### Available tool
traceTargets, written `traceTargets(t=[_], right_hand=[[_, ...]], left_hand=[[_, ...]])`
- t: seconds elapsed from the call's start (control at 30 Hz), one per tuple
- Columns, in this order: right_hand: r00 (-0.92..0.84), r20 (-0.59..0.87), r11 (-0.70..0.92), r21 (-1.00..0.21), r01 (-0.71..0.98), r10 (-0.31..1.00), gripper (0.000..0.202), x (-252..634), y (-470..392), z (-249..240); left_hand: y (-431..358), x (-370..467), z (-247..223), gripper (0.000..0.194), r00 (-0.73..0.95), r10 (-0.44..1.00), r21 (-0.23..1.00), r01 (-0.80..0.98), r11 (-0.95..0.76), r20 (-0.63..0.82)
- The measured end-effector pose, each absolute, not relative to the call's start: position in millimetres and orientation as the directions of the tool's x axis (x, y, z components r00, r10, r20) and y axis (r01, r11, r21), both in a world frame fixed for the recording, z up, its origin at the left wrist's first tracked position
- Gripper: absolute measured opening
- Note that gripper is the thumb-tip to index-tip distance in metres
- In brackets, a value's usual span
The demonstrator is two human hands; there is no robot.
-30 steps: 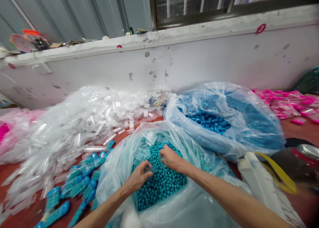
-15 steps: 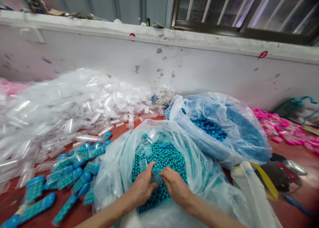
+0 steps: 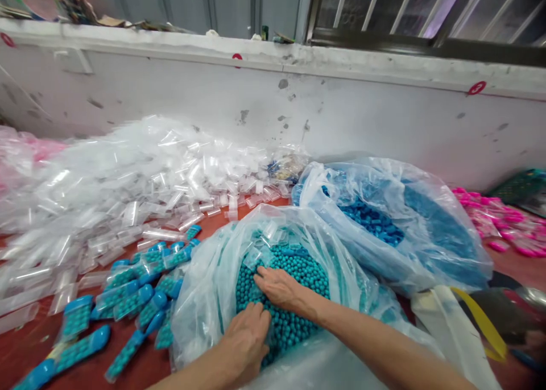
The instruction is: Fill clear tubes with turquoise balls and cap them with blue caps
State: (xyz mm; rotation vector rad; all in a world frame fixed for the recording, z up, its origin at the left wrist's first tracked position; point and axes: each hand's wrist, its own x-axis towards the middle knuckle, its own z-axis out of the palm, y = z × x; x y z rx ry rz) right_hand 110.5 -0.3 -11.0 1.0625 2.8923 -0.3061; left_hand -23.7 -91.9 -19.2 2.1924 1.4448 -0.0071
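A translucent plastic bag (image 3: pixel 200 305) stands open in front of me, full of small turquoise beads (image 3: pixel 294 324). My left hand (image 3: pixel 248 333) is low at the near left of the beads, its fingers curled down and closed; what they hold is hidden. Just beyond it, my right hand (image 3: pixel 278 287) reaches across the beads with bent fingers pressed together, fingertips pointing left. Anything between those fingertips cannot be made out. Several clear plastic tubes (image 3: pixel 258 257) lie on the beads at the far left side of the opening, close to my right fingers.
Bead-filled tubes with blue caps (image 3: pixel 132 302) lie left on the red surface (image 3: pixel 25 350). Behind them spreads a heap of clear tubes (image 3: pixel 140 168). A second bag (image 3: pixel 426 236) holds blue caps (image 3: pixel 371 222). Pink pieces (image 3: pixel 495 219) lie far right, before a white wall (image 3: pixel 367 117).
My hands were side by side with a clear tube between them. My right hand has moved left and farther away over the beads; my left hand has dropped nearer to me. The view has shifted slightly.
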Motion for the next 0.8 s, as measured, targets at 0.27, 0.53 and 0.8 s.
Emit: traceTargets(t=[0.27, 0.53, 0.8], right_hand=[[-0.505, -0.025, 0.284, -0.803, 0.525, 0.863, 0.021, 142.2, -35.6, -25.0], [-0.479, -0.384, -0.124, -0.864, 0.488, 0.789, 0.024, 130.2, -43.3, -43.9], [-0.503, -0.307, 0.380, -0.380, 0.843, 0.808, 0.024, 138.5, -20.2, -3.2]], left_hand=[[-79.2, -23.8, -11.3, 0.033, 0.426, 0.892, 0.628, 0.739, -0.246, -0.152], [-70.1, -24.5, -21.6, 0.064, 0.327, 0.933, 0.752, 0.650, -0.105, -0.152], [-61.4, -19.6, -18.1, 0.053, 0.311, 0.898, 0.634, 0.772, -0.047, -0.313]])
